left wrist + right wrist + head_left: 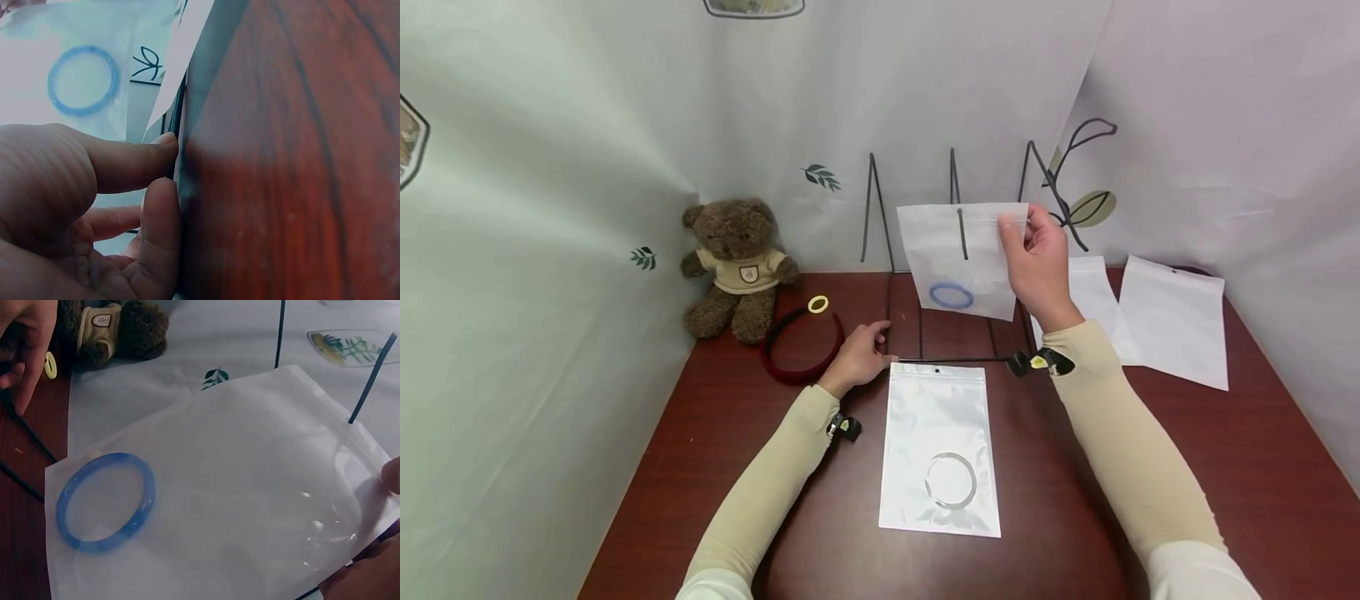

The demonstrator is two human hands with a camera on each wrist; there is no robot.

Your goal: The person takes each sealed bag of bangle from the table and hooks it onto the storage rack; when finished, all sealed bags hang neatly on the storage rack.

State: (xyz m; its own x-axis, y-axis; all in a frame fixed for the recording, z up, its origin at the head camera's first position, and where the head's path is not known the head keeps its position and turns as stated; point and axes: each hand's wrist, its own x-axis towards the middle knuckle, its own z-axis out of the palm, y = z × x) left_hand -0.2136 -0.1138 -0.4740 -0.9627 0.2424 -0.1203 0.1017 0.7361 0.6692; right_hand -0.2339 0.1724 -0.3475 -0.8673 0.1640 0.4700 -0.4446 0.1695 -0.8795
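Note:
My right hand (1039, 265) pinches the upper right corner of a white, see-through zip bag (925, 250) between thumb and fingers. Inside the bag lies a blue bangle (149, 490), near its lower edge. A hook of the black wire rack (964, 237) pokes through the hole at the bag's top. Low on the table, my left hand (857, 358) grips the rack's base at its front left corner; thumb and a fingertip meet at the black wire (174, 128) in the left wrist view. Just in front of the rack lies another zip bag (917, 425) with a clear bangle (975, 482) inside.
Left of the rack are a dark red headband (790, 379), a small yellow ring (818, 298) and a seated brown teddy bear (733, 233). White bags (1180, 317) lie overlapping at the right. Patterned cloth walls (587, 167) stand around the table's back and sides.

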